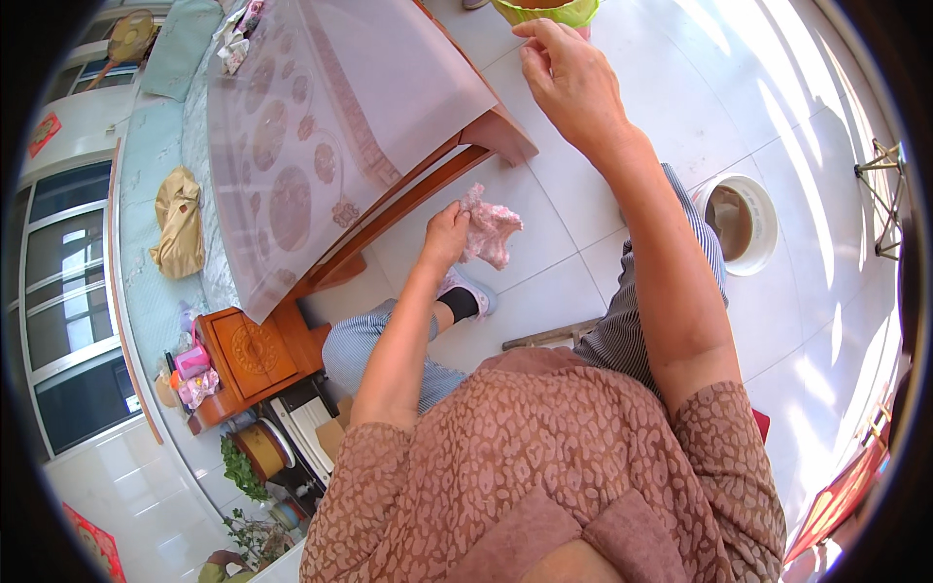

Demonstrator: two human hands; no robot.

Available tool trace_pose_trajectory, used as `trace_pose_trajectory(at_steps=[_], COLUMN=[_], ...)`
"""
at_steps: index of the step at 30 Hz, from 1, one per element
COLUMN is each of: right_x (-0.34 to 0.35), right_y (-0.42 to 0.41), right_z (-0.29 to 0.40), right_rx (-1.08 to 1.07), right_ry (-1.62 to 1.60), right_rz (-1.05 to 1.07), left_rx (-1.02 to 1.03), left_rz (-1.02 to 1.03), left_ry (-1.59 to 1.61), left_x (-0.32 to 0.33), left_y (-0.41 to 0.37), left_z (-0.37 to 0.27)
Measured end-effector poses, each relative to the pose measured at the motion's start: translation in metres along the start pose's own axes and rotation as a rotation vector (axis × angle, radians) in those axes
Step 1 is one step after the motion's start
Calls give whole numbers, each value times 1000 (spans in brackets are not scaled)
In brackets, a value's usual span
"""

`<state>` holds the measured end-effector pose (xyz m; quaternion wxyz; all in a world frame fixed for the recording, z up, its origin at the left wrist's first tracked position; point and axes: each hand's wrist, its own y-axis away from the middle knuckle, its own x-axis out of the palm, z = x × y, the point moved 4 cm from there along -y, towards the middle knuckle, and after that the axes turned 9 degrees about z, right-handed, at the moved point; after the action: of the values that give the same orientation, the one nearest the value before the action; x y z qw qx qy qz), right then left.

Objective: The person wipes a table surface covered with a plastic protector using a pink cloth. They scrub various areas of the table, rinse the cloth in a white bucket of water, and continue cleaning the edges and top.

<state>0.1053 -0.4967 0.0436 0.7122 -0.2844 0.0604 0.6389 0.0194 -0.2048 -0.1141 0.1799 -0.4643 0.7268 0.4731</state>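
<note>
My left hand [446, 232] grips a crumpled pink-and-white cloth [493, 227] above the tiled floor, beside the covered table. Stretched forward, my right hand [572, 87] hangs near a waste bin with a yellow-green liner [510, 13] at the top edge of the view. Its fingers are bent inward, and I cannot tell whether something small is between them. To the right of my leg stands a white plastic bucket [765, 237] holding murky brown water [735, 237], with a pale shape in it.
A wooden table under a translucent patterned cover [350, 95] fills the upper left. Behind it runs a padded bench [149, 146] with a tan bag [181, 226]. A wooden cabinet [251, 350] carries a pink cup [192, 361]. A wooden bar [539, 337] lies near my feet.
</note>
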Motion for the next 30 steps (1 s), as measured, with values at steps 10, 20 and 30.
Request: trace_pose_trajectory(at_steps=[10,20,30], right_x=[-9,-12,-5], right_y=[3,2,1], right_z=[-5,-8,-3], right_rx=[40,61,60], right_ry=[2,10,53], right_rz=[13,2,32], left_rx=[-87,140,-32], left_rz=[-230,-356,-253], left_ry=[323,953,-393], left_x=[-6,19,55], left_y=[21,-72,-106], left_z=[25,33,-21])
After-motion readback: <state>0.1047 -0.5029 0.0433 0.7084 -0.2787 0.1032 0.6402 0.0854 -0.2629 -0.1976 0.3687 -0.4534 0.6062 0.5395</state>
